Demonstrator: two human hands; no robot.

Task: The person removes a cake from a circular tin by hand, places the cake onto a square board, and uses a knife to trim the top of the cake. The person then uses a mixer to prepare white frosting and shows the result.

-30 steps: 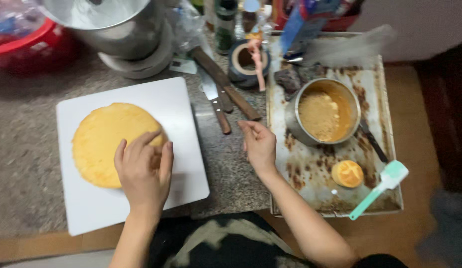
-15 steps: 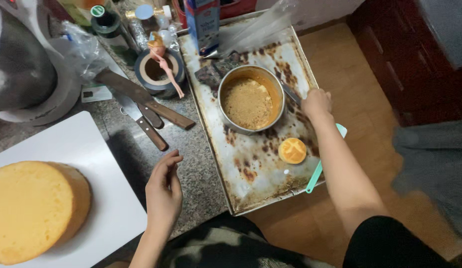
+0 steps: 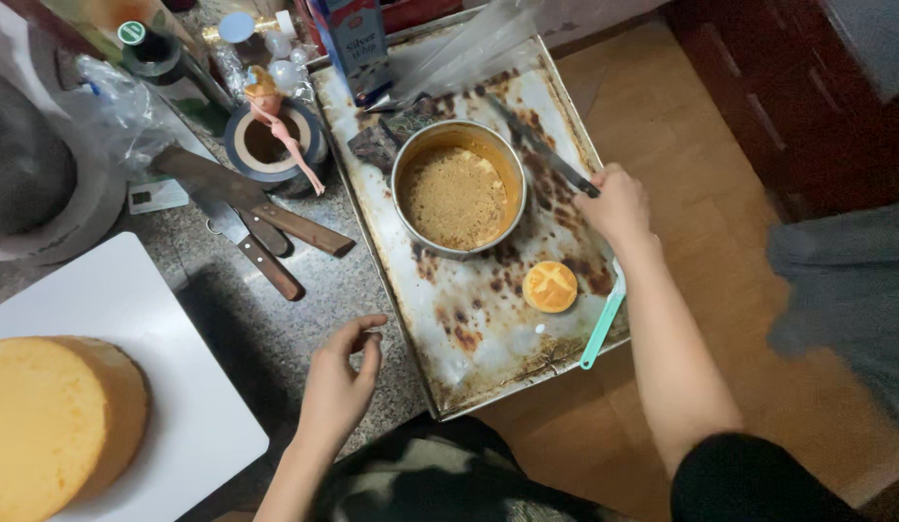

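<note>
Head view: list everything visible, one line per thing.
Baking tray: one, stained metal, on the counter's right part.
Round tin: one, metal, crumbs inside, on the tray.
Small cake: one, golden, on the tray.
Spatula: one, teal, tray's right edge.
Long knife: one, dark, held over the tray.
Wooden-handled knives: two or three, on the counter.
Tape roll: one, dark, a small doll on it.
Sponge cake: one, yellow, on the board.
White board: one, lower left.
Carton: one, blue, at top.
Left hand: empty, above the counter.
Right hand: grips the long knife.

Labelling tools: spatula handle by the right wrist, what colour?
Teal spatula handle, clearest in the head view.
</note>
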